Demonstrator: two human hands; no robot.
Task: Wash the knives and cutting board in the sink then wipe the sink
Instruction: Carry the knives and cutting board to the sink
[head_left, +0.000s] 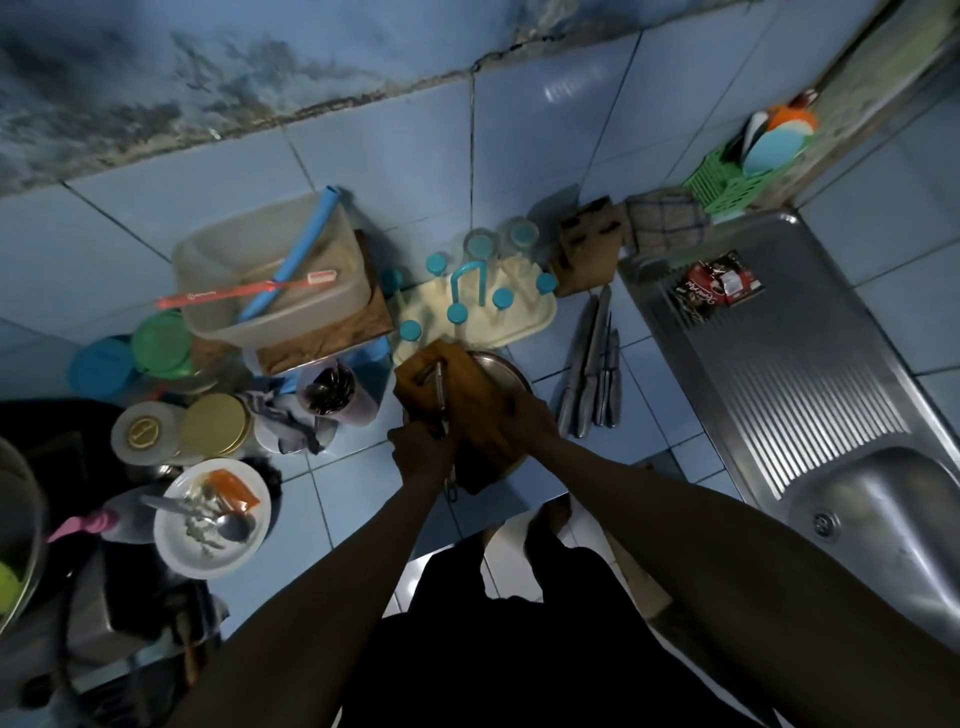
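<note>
- White round plate (212, 519), lower left of the frame: carries a metal spoon (228, 525), an orange packet (232, 488) and food scraps.
- Two round jar lids, one white (140, 432) and one gold (215, 423), just above the plate on the blue tiled desk (358, 499).
- Clear rectangular plastic tub (270, 270), upper left of centre: a blue tube (291, 254) and a pink toothbrush (249, 292) lie across it.
- Cream plastic drying rack with turquoise-capped pegs (478, 306), centre of the frame, above the hands.
- Left hand (418, 449), centre: fingers curled round the handle of a slim metal knife (440, 395) that lies on the board.
- Brown wooden cutting board (467, 410), centre: held tilted over a round metal pan (506, 371), its lower end reaching toward the desk's edge.
- Right hand (524, 423), centre: fingers curled over the right edge of the cutting board, gripping it.
- Row of steel knives (592, 374), just right of the hands: side by side on the desk, tips toward the top of the frame.
- Brown wooden knife block (589, 244), above the knives; a checked folded cloth (667, 221) beside it.
- Stainless steel sink with ribbed drainboard (810, 395), right of the frame: a red and black packet (719, 288) lies on its upper end; the basin and drain sit lower right.
- Green slatted plastic basket (727, 184), upper right: holds coloured plates upright.
</note>
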